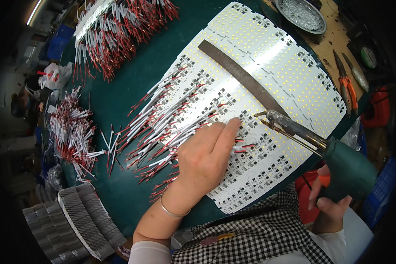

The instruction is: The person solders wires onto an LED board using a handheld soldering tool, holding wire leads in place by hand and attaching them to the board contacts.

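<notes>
A large sheet of white circuit boards (295, 83) lies on the green table, dotted with small yellow LED chips and black parts. Above its middle is my left hand (202, 156), fingers pressed together and index fingertip down at the board. Whatever they pinch is hidden by the hand. Rows of white and red wires (163, 108) run from the board toward the left, some passing under this hand. My right hand (328, 204) grips the handle of a green soldering gun (350, 169). Its tip (260, 115) is close to my left index fingertip, just over the board.
A curved dark metal strip (242, 75) rests across the board. Bundles of wires (123, 33) and a loose wire pile (72, 127) are at the left. Stacked grey parts (72, 220) stand lower left. Orange-handled pliers (347, 88) and a metal dish (301, 15) lie at the far right.
</notes>
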Demonstrator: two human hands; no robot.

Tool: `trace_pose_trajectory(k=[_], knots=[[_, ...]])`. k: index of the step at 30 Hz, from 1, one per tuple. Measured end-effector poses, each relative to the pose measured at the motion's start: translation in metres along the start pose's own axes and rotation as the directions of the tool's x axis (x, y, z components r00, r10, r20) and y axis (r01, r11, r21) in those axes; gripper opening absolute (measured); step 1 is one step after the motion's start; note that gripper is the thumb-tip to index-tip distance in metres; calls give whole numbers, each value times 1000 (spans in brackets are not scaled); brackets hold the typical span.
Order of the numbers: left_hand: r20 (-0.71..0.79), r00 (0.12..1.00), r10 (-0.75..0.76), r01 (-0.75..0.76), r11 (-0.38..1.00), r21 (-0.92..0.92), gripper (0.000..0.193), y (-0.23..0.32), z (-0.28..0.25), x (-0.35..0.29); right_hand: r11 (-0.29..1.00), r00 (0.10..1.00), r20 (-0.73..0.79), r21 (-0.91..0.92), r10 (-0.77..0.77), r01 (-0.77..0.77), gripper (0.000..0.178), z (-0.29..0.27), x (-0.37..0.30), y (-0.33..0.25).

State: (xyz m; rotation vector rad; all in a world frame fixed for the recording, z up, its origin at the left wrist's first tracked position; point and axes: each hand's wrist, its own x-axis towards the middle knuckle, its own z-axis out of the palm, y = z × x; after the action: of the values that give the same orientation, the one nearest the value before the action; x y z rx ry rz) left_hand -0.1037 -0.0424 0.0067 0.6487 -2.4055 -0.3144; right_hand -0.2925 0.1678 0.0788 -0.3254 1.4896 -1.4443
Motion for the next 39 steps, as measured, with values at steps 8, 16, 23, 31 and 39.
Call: trace_pose_trajectory(k=[8,16,23,31,39], knots=[[109,993,42,-26,990,-137,36,-6,0,2,999,999,45,-32,-7,9,54,-10,-9,5],[167,982,-87,136,940,-312,46,-10,-2,8,992,998,58,-120,-26,33,59,-9,-7,15],[156,987,-36,76,963,-259,43,-8,-2,6,973,992,122,-227,-7,35,60,-13,-5,24],[121,993,-4,30,977,-213,46,-7,1,4,939,971,220,-305,-93,159,58,-13,-5,36],[83,994,74,-62,988,-141,32,-7,3,3,872,924,326,-370,-202,321,61,-21,-3,37]])
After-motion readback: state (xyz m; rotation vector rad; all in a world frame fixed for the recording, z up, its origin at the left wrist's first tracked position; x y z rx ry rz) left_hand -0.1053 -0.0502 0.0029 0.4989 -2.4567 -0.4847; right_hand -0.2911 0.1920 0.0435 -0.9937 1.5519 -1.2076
